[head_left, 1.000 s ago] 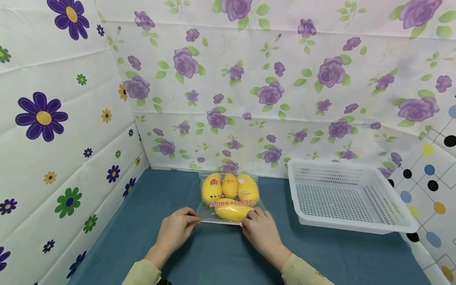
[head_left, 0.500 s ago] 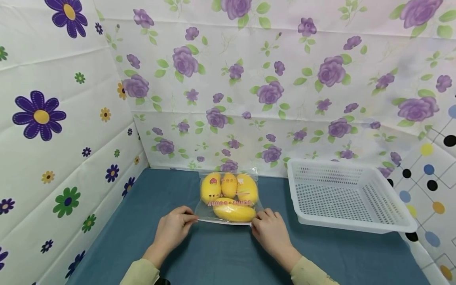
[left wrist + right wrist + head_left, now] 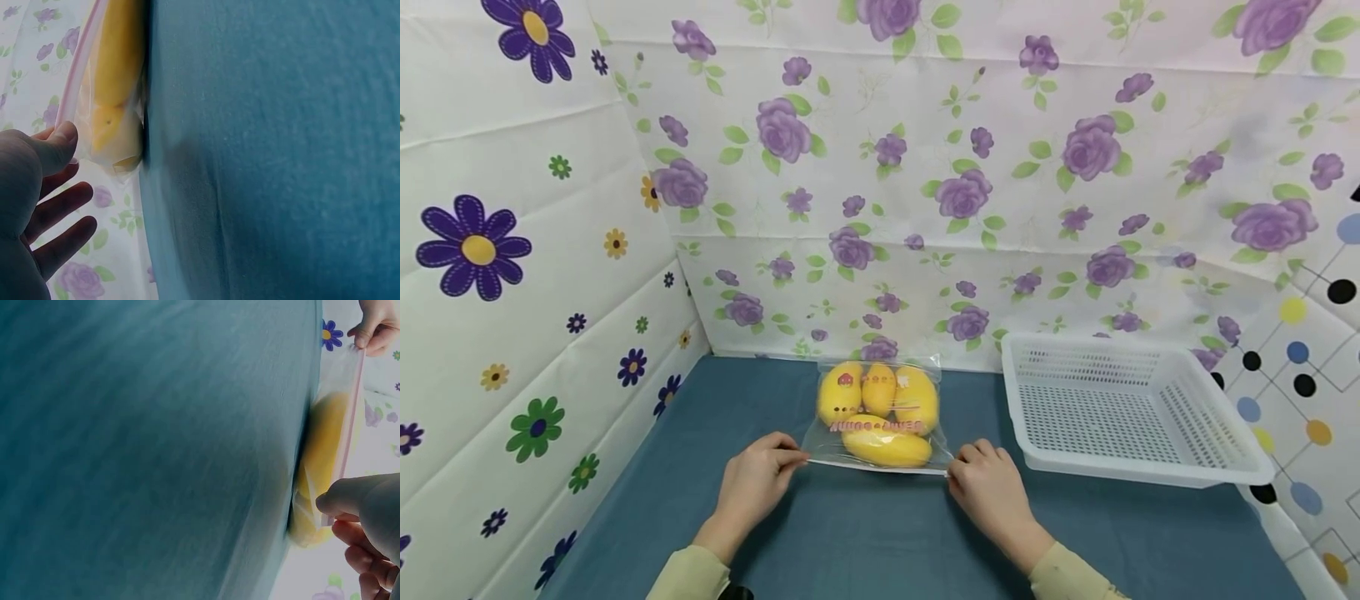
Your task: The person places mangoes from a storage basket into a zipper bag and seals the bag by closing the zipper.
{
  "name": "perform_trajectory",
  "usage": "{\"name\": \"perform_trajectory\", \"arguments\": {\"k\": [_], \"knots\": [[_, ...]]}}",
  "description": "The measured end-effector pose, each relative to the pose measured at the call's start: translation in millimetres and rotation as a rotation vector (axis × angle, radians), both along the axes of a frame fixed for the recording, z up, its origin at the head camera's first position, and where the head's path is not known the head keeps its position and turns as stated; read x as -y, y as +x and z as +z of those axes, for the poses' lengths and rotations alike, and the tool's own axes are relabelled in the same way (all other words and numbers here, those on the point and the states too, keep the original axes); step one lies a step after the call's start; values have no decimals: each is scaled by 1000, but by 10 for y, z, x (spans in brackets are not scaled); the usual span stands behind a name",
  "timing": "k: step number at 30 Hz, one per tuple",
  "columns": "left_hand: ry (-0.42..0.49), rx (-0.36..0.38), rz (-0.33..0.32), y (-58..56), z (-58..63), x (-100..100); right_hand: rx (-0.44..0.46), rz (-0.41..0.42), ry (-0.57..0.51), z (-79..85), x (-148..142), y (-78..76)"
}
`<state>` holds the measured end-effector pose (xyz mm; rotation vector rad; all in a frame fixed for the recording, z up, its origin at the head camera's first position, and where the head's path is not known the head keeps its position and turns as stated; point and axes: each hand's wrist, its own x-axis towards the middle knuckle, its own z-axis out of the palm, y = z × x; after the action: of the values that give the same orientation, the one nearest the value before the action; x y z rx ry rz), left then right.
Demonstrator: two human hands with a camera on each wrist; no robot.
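Note:
A clear zip bag (image 3: 823, 446) with pink printing lies flat on the table, its zip edge toward me. Inside it are several yellow fruits (image 3: 887, 445), one long and the others rounder; their exact kind is unclear. My left hand (image 3: 758, 477) pinches the left end of the zip strip between thumb and index finger. In the left wrist view the other fingers of the left hand (image 3: 37, 181) are spread away from the bag. At the right end of the strip, my right hand (image 3: 990, 490) pinches the zip between thumb and fingers.
A white perforated plastic basket (image 3: 1138, 471) stands on the right of the blue-covered table (image 3: 865, 542). Flower-printed sheets (image 3: 895, 275) rise behind and at the left. A dotted sheet (image 3: 1300, 417) hangs at the right.
My right hand has slid rightward along the zip strip to its right end. My left hand has shifted slightly left, still pinching the left end. The basket stays in place.

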<state>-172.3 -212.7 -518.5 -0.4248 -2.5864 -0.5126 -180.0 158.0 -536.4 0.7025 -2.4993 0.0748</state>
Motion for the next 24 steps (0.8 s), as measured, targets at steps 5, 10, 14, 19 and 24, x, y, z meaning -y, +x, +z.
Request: {"name": "perform_trajectory", "arguments": {"k": [5, 10, 14, 19, 24], "knots": [[-8, -10, 2, -1, -31, 30, 3, 2, 4, -7, -21, 1], [-4, 1, 9, 1, -39, 39, 4, 3, 0, -17, -30, -1], [-5, 8, 14, -1, -40, 41, 5, 9, -6, -24, -38, -6], [-8, 12, 18, 0, -39, 47, 3, 15, 0, -25, -39, -11], [-12, 6, 18, -1, -35, 48, -4, 17, 4, -11, -39, -10]]}}
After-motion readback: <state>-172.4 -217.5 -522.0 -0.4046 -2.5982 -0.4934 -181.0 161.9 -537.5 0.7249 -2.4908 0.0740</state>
